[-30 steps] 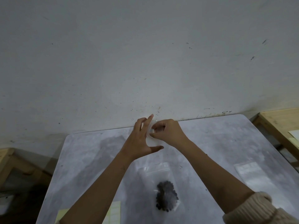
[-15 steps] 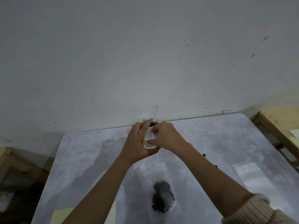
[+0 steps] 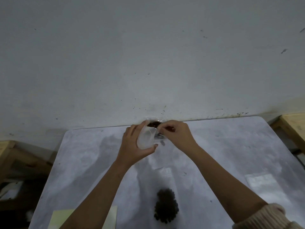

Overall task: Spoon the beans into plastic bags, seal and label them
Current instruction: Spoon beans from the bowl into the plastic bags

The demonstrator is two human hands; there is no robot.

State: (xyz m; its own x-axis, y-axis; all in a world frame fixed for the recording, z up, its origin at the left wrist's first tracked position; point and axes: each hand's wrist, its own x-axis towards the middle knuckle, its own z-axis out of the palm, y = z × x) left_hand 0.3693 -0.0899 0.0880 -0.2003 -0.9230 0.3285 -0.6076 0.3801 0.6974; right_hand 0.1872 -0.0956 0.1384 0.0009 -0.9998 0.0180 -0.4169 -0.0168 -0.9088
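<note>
**Bean bagging, view from the near edge**

Nearest, a filled bag of dark beans is laid flat on the grey table. Yellow sticky notes are parked near left, and an empty bag sits off right. Farther out, a translucent plastic bag is gripped by the left hand. Its far edge looks pinched by the curled right hand. More beans are seen just beyond, by the wall.

L hand cupped, R hand pinching, both outstretched.
</note>
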